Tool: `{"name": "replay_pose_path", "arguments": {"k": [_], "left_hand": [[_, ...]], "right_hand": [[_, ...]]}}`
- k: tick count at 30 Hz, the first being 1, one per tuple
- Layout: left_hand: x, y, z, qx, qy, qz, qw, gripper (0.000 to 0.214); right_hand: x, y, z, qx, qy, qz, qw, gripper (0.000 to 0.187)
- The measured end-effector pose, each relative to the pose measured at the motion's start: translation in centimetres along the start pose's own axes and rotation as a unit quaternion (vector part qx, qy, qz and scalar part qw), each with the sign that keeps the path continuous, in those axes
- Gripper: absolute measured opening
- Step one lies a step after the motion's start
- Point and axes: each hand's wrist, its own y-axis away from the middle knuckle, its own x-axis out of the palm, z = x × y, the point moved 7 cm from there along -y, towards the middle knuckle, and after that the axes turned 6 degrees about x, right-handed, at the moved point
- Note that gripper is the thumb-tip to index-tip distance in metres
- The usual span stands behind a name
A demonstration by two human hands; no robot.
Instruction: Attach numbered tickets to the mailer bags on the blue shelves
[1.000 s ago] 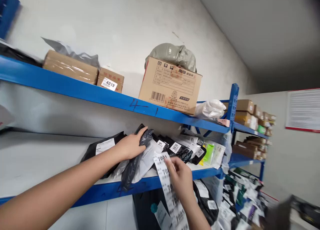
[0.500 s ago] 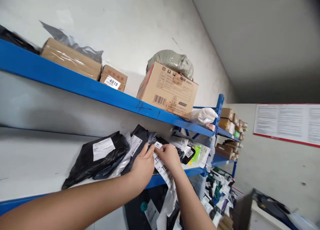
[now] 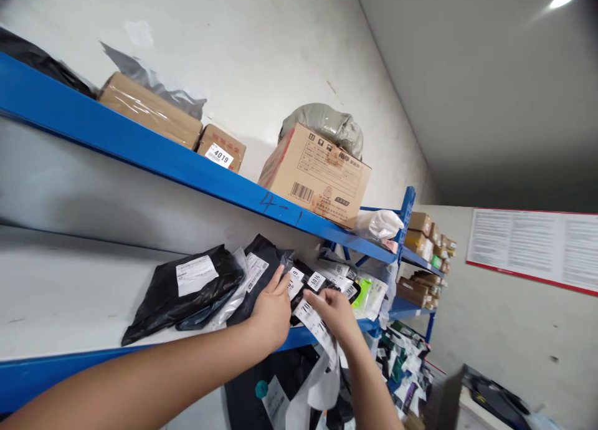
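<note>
My left hand (image 3: 272, 310) lies with fingers stretched out on a black plastic mailer bag (image 3: 262, 269) on the middle blue shelf (image 3: 140, 349). My right hand (image 3: 337, 311) pinches a long white strip of numbered labels (image 3: 317, 324) that hangs down past the shelf edge. Just beyond my fingers lie more black and grey bags with small number stickers (image 3: 316, 280). A larger black bag (image 3: 184, 290) with a white shipping label lies to the left.
The top blue shelf (image 3: 187, 171) carries a big cardboard box (image 3: 315, 174), smaller boxes, one marked 4019 (image 3: 220, 156), and a grey sack. More shelving with boxes (image 3: 423, 224) runs on to the right. Parcels are piled below at lower right (image 3: 402, 367). A notice board (image 3: 532, 246) hangs on the right wall.
My left hand let go of the bag it gripped and slid right to rest beside the stickers. My right hand rose with the label strip to the bags, then drew back slightly.
</note>
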Motion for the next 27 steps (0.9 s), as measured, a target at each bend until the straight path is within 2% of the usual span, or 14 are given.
{"name": "replay_pose_path", "arguments": {"k": [3, 4, 5, 6, 7, 9, 10, 11, 12, 13, 16, 18, 23, 27], "left_hand": [[-2.1, 2.3, -1.4, -0.007, 0.164, -0.107, 0.981, 0.06], [-2.7, 3.3, -1.8, -0.015, 0.263, -0.166, 0.95, 0.067], [-3.0, 4.3, -2.2, -0.031, 0.37, -0.225, 0.901, 0.075], [-2.8, 5.2, -2.3, -0.062, 0.485, -0.274, 0.828, 0.082], [-2.1, 5.9, -2.5, -0.094, 0.597, -0.305, 0.736, 0.086], [0.0, 6.3, -3.1, -0.168, 0.761, -0.309, 0.545, 0.081], [1.0, 6.1, -3.5, -0.203, 0.806, -0.291, 0.474, 0.072], [1.7, 5.9, -3.8, -0.233, 0.829, -0.27, 0.43, 0.062], [2.1, 5.7, -3.9, -0.256, 0.837, -0.254, 0.411, 0.053], [2.2, 5.5, -3.7, -0.271, 0.833, -0.248, 0.413, 0.048], [2.0, 5.3, -2.7, -0.281, 0.8, -0.274, 0.455, 0.044], [2.1, 5.2, -2.4, -0.286, 0.788, -0.289, 0.462, 0.042], [3.6, 4.7, -2.5, -0.305, 0.809, -0.311, 0.394, 0.044], [4.8, 4.9, -1.8, -0.356, 0.784, -0.329, 0.388, 0.052]], "right_hand": [[-0.5, 2.5, -0.5, 0.005, -0.143, 0.102, 0.984, 0.039], [-0.9, 3.4, -0.6, 0.006, -0.182, 0.1, 0.978, 0.039], [-1.4, 4.1, -0.6, 0.006, -0.214, 0.084, 0.973, 0.039], [-1.7, 4.9, -0.6, 0.008, -0.235, 0.068, 0.97, 0.038], [-1.7, 5.6, -0.6, 0.011, -0.246, 0.056, 0.967, 0.037], [-1.2, 6.7, -0.1, 0.011, -0.245, 0.051, 0.968, 0.035], [-0.9, 7.1, 0.4, 0.002, -0.238, 0.046, 0.97, 0.035], [-0.8, 7.5, 0.8, -0.009, -0.23, 0.033, 0.973, 0.034], [-0.9, 7.7, 1.2, -0.019, -0.222, 0.011, 0.975, 0.035], [-1.0, 7.8, 1.5, -0.027, -0.213, -0.012, 0.977, 0.036], [-1.4, 7.7, 2.0, -0.043, -0.156, -0.05, 0.986, 0.035], [-1.3, 7.2, 2.1, -0.071, -0.102, -0.037, 0.992, 0.03], [-0.9, 6.2, 2.2, -0.127, -0.034, -0.018, 0.991, 0.02], [-0.3, 5.9, 2.9, -0.138, -0.043, -0.01, 0.989, 0.021]]}}
